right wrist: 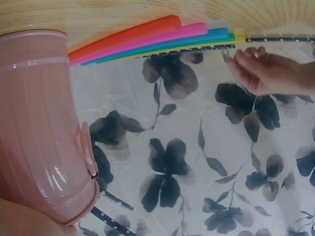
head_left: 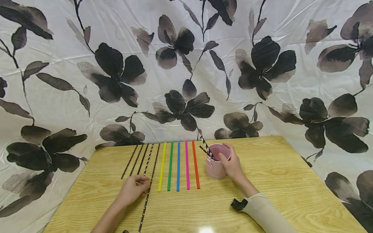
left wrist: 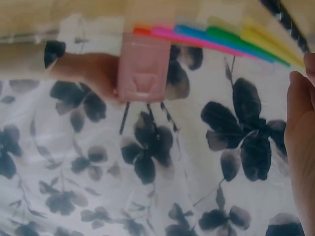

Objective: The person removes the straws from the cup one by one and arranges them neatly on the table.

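Observation:
My left hand (head_left: 134, 190) pinches a black straw with light dots (head_left: 144, 207) between thumb and fingers, and the straw points toward the table's front edge. With my right hand (head_left: 233, 165) I grip a pink bucket (head_left: 216, 170), thumb over its rim and inside. A few black-and-white patterned straws (head_left: 206, 147) stand in the bucket, leaning left; their lower ends are hidden. In the right wrist view, the bucket (right wrist: 37, 123) fills the left side, with straw ends sticking out beyond its rim.
Between my hands lies a row of coloured straws: yellow (head_left: 162, 168), green (head_left: 170, 168), blue (head_left: 178, 168), pink (head_left: 187, 168) and red (head_left: 196, 168). Several black patterned straws (head_left: 132, 161) lie left of them on the wooden table (head_left: 268, 168). Floral cloth (head_left: 221, 81) hangs behind.

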Demonstrator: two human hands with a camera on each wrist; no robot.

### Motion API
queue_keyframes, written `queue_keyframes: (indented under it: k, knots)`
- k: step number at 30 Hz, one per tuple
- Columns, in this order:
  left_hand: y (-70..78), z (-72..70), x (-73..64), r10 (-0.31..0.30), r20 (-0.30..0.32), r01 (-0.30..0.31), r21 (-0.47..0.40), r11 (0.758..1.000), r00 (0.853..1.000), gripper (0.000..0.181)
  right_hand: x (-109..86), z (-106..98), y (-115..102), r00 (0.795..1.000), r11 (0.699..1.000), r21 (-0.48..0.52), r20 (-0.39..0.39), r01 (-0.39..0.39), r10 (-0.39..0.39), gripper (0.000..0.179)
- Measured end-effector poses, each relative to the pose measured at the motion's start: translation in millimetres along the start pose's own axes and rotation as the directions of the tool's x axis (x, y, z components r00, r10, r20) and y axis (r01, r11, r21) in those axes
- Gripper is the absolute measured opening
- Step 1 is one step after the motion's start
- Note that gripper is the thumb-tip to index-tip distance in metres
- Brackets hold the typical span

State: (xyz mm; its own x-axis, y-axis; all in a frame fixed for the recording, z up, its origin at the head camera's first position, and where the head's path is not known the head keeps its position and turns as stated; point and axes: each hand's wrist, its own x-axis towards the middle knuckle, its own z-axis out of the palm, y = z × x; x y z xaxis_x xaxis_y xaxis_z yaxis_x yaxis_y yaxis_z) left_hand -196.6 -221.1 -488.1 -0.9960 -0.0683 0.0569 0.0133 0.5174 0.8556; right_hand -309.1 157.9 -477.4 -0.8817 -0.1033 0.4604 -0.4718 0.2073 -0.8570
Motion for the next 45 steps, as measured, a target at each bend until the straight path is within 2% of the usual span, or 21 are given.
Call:
queue_keyframes:
  k: [4, 8, 14, 19, 22, 25, 29, 33, 35, 37, 40, 45]
  knots:
    - [18.7, -8.2, 1.4, 0.066, -0.010, -0.066, 0.014, 0.998, 0.998, 0.018, 0.3, 1, 0, 1.000, 1.000, -0.010, 0.005, -0.012, 0.012, 0.046]
    - [45.5, -7.1, 7.9, 0.124, 0.026, -0.125, 0.021, 0.992, 0.992, 0.018, 0.2, 1, -2, 1.000, 1.000, -0.008, 0.003, -0.011, 0.011, 0.046]
    - [87.5, 13.2, 24.8, 0.215, 0.089, -0.211, -0.055, 0.976, 0.973, 0.019, -1.2, 1, 0, 1.000, 1.000, 0.004, -0.003, -0.009, 0.009, 0.047]
    - [111.1, 39.2, 37.6, 0.264, 0.126, -0.255, -0.086, 0.963, 0.956, 0.017, -1.7, 1, 2, 1.000, 1.000, -0.003, 0.006, 0.003, -0.003, 0.045]
    - [120.3, 56.5, 44.9, 0.291, 0.128, -0.281, -0.089, 0.955, 0.948, 0.016, -1.9, 1, 1, 1.000, 1.000, -0.002, 0.006, 0.003, -0.003, 0.045]
    - [127.8, 74.6, 51.0, 0.298, 0.111, -0.285, -0.121, 0.951, 0.948, 0.017, -2.7, 1, -4, 1.000, 1.000, 0.000, 0.008, -0.008, 0.008, 0.045]
    - [132.9, 98.4, 56.3, 0.305, 0.043, -0.292, -0.193, 0.937, 0.951, 0.019, -6.6, 1, -21, 1.000, 1.000, 0.013, 0.009, -0.004, 0.003, 0.044]
    - [134.3, 117.5, 56.3, 0.312, -0.067, -0.319, -0.209, 0.924, 0.948, 0.017, -10.5, 2, -35, 1.000, 1.000, 0.011, 0.007, 0.008, -0.008, 0.042]
    - [136.1, 124.4, 53.6, 0.316, -0.099, -0.330, -0.206, 0.921, 0.944, 0.015, -10.5, 2, -36, 1.000, 1.000, 0.006, 0.009, 0.006, -0.006, 0.042]
    - [139.7, 129.7, 49.4, 0.320, -0.103, -0.335, -0.214, 0.918, 0.942, 0.014, -9.0, 2, -30, 1.000, 1.000, 0.001, 0.012, 0.002, -0.002, 0.042]
    - [149.0, 134.3, 40.6, 0.352, -0.075, -0.358, -0.277, 0.891, 0.933, 0.016, -6.0, 1, -18, 1.000, 1.000, -0.004, 0.010, -0.016, 0.016, 0.042]
    - [164.2, 140.4, 28.9, 0.432, -0.058, -0.424, -0.353, 0.834, 0.900, 0.023, -3.2, 0, -2, 1.000, 1.000, -0.014, 0.003, 0.004, -0.004, 0.043]
